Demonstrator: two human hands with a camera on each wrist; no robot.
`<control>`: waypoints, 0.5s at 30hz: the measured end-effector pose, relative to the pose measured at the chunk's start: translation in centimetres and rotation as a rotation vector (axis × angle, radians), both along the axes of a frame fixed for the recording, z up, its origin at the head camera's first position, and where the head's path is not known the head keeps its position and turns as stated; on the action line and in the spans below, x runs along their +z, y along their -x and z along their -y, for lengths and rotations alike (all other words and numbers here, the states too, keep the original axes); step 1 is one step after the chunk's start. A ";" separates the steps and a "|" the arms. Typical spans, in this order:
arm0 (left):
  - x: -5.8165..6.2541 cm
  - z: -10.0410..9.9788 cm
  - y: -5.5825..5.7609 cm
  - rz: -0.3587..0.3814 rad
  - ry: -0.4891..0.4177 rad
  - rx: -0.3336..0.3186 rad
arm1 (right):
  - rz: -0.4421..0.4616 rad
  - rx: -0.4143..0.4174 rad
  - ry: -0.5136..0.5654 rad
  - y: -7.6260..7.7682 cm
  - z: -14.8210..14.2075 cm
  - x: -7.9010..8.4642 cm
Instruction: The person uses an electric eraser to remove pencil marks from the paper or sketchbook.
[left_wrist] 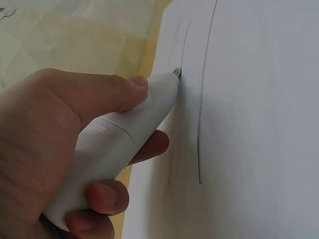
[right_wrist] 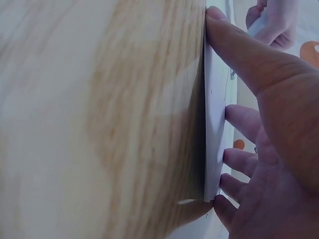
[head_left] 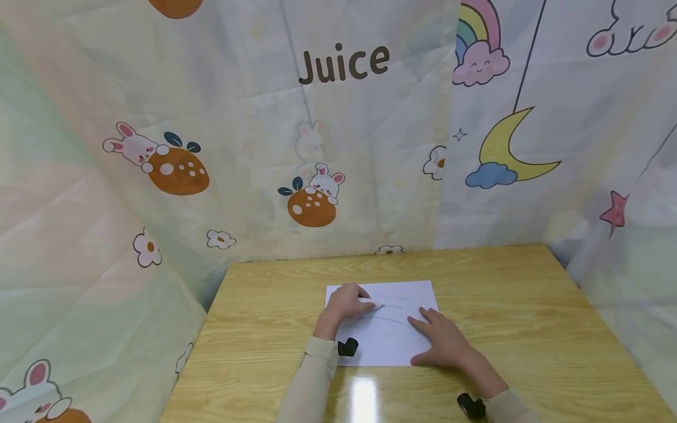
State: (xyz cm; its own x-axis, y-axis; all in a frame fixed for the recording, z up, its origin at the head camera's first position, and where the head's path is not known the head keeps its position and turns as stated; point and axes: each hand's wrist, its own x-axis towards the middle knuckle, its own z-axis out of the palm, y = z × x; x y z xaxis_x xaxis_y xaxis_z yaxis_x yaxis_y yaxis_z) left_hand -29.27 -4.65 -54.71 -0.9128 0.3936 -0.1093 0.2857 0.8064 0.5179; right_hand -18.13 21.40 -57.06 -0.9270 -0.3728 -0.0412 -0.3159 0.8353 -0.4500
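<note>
A left hand grips a white pen-like tool over a marked sheet

A pale printed fabric (head_left: 381,129) fills the background, with rabbits, orange fruit, a rainbow, a yellow moon and the word "Juice". In front of it stands a wood-grain table (head_left: 264,329), and near its middle lies a sheet of white paper (head_left: 381,346). Two light beige sleeves (head_left: 312,382) reach in from the near side.

The right hand (head_left: 444,341) is spread wide over the right part of the paper, fingers apart and fingertips touching the sheet, its thumb by the near edge; it has hold of nothing. The left hand (head_left: 346,302) is closed around the white tool (left_wrist: 114,134), thumb along the top and fingers curled beneath. The tool is above the upper left part of the paper, pointing rightward in the head view.

A black device (head_left: 348,347) sits by the left wrist. On the sheet run a long, slightly curved dark line (left_wrist: 202,99) and a shorter, fainter line (left_wrist: 185,42). The tool's metal tip (left_wrist: 177,72) is at one end of the shorter line; whether it presses on the paper I cannot tell
</note>
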 end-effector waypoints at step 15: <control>-0.2 -0.4 -0.2 -0.015 -0.028 0.000 | -0.014 0.016 -0.009 0.1 -0.4 -0.6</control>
State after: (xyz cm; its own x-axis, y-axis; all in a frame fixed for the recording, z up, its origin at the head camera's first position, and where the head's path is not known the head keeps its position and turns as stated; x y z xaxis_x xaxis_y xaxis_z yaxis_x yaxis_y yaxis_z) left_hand -29.02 -4.25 -54.96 -0.9142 0.3963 -0.0847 0.2936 0.7918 0.5355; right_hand -18.24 21.82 -57.61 -0.9214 -0.3874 -0.0313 -0.3357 0.8339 -0.4381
